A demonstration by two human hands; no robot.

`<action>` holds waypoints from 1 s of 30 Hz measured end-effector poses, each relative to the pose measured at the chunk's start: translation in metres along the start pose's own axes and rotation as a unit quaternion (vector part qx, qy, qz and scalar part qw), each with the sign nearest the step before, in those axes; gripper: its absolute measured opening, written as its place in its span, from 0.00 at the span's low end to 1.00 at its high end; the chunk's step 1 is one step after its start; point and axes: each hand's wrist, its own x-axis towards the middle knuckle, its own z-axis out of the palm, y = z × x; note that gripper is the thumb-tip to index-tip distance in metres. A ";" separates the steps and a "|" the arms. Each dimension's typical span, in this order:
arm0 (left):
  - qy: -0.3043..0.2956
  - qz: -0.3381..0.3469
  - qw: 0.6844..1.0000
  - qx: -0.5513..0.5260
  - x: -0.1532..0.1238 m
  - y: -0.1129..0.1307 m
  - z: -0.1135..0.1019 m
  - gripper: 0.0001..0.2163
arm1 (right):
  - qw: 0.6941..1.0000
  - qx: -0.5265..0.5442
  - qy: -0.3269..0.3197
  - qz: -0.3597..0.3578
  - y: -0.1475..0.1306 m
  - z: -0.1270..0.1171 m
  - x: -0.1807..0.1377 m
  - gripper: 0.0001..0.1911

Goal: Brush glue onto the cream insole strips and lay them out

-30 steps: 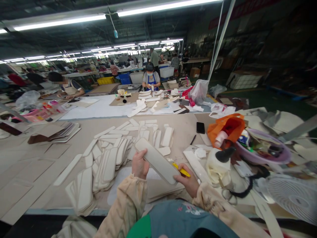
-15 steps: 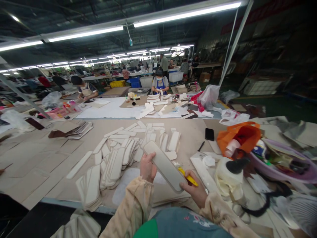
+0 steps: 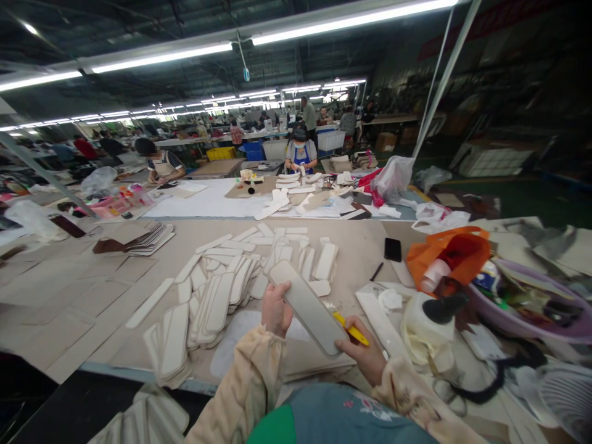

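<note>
A long, pale panel with rounded ends (image 3: 309, 308) is held tilted over the table between my two hands. My left hand (image 3: 276, 309) grips its upper left edge, thumb on the face. At the lower right end, my right hand (image 3: 365, 353) pinches the panel's edge. That same hand also has a yellow-handled tool (image 3: 351, 328) in it; its pale tip lies partly behind the panel, so I cannot tell its kind. Below the panel rests a stack of beige sheets (image 3: 319, 364). Many similar pale panels (image 3: 217, 302) lie heaped to the left of my left hand.
To the right are a phone (image 3: 393, 250), a black pen-like item (image 3: 376, 272), an orange bag (image 3: 448, 253) and a purple basin (image 3: 550, 314) full of items. Stacked sheets (image 3: 152, 239) lie at the left. Co-workers (image 3: 300, 154) sit across the tables.
My hands, the panel and the yellow-handled tool keep almost the same place. The view has shifted very slightly.
</note>
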 end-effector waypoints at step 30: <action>0.048 -0.035 0.993 0.099 0.018 -0.029 -0.042 0.16 | 0.972 -0.205 0.095 -0.067 0.007 -0.017 0.008 0.18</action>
